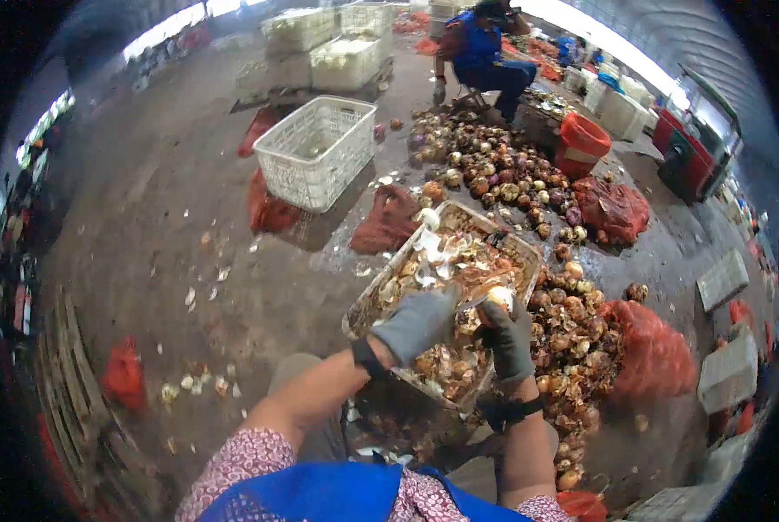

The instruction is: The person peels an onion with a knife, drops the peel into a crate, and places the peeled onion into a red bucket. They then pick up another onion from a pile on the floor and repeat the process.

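Observation:
My right hand (510, 339), in a grey glove, is closed around an onion (500, 298) whose pale flesh shows. My left hand (417, 324), gloved too, is closed just left of it. A thin blade of a knife (470, 304) juts from the left fingers toward the onion; its handle is hidden in the glove. Both hands are over a crate (374, 291) filled with onion skins (442, 252). A pale peeled onion (429, 218) sits at the crate's far corner.
Unpeeled onions (572, 326) are heaped right of the crate, with more (494, 165) beyond. A white basket (315, 165) stands ahead left. Red mesh bags (651, 348) lie around. Another person (485, 52) sits at the back near a red bucket (581, 143). Wooden slats (80, 383) lie left.

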Available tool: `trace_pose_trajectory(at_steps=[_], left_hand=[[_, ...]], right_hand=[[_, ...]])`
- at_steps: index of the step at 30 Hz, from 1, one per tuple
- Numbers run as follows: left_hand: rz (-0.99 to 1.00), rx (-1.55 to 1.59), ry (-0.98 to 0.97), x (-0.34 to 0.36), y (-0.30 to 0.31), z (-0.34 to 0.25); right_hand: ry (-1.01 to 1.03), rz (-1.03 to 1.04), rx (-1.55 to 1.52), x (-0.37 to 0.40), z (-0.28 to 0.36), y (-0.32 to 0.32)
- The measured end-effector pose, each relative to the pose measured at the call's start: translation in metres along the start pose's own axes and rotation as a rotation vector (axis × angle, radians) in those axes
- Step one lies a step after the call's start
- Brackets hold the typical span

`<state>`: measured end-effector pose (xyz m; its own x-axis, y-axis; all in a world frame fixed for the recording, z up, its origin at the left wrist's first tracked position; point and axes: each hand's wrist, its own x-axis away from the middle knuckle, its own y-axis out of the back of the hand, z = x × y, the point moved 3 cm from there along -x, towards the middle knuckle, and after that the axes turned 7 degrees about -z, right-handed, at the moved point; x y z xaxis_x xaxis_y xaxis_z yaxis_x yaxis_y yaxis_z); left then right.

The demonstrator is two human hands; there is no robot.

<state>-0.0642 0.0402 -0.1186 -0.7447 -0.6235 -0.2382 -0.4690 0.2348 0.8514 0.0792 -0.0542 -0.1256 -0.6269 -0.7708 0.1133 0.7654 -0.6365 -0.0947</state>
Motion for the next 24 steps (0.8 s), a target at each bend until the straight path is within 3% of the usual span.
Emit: trace_pose_trajectory(at_steps=[1, 2, 4, 6, 8, 10, 12, 14, 15, 16, 18, 20, 22, 24], left_hand=[[-0.011, 0.029, 0.011, -0.002, -0.014, 0.006], [-0.015, 0.06, -0.045, 0.002, -0.012, 0.005], [0.033, 0.082, -0.009, 0.001, -0.019, 0.007], [-0.046, 0.261, -0.08, 0.004, -0.014, 0.005], [-0.04, 0.371, -0.023, 0.003, -0.019, 0.008], [0.363, 0.916, 0.129, 0.001, -0.046, 0.015], [0.378, 1.034, 0.215, -0.001, -0.076, 0.022], [0.117, 0.872, -0.072, -0.002, -0.054, 0.01], [-0.128, 0.809, -0.134, 0.0, -0.038, 0.004], [-0.128, 0.81, -0.126, 0.001, -0.025, -0.002], [-0.364, 0.8, -0.061, 0.002, -0.001, -0.004], [-0.343, 0.744, -0.044, 0.001, 0.008, -0.004], [0.177, 1.078, -0.033, 0.0, 0.011, -0.012], [0.125, 0.958, -0.071, -0.005, -0.005, -0.007]], right_hand=[[0.016, -0.016, -0.041, 0.004, 0.0, -0.003], [0.125, -0.09, 0.209, -0.015, -0.025, 0.014], [0.32, -0.142, 0.408, -0.015, -0.027, 0.019], [0.192, -0.12, 0.286, -0.007, -0.014, 0.012], [0.083, 0.036, 0.084, -0.001, 0.0, 0.007], [0.063, 0.164, -0.09, 0.004, 0.01, 0.006], [0.04, 0.173, -0.295, 0.01, 0.013, 0.0], [-0.03, 0.134, -0.265, -0.002, 0.002, 0.016], [-0.049, 0.083, -0.163, -0.004, 0.002, 0.019], [-0.069, 0.031, -0.06, -0.005, 0.001, 0.022], [-0.054, 0.105, -0.043, -0.003, 0.002, 0.02], [-0.036, 0.242, -0.042, 0.007, 0.008, 0.011], [0.01, 0.216, -0.026, 0.006, 0.005, 0.007], [-0.038, 0.307, -0.015, 0.009, 0.01, 0.009]])
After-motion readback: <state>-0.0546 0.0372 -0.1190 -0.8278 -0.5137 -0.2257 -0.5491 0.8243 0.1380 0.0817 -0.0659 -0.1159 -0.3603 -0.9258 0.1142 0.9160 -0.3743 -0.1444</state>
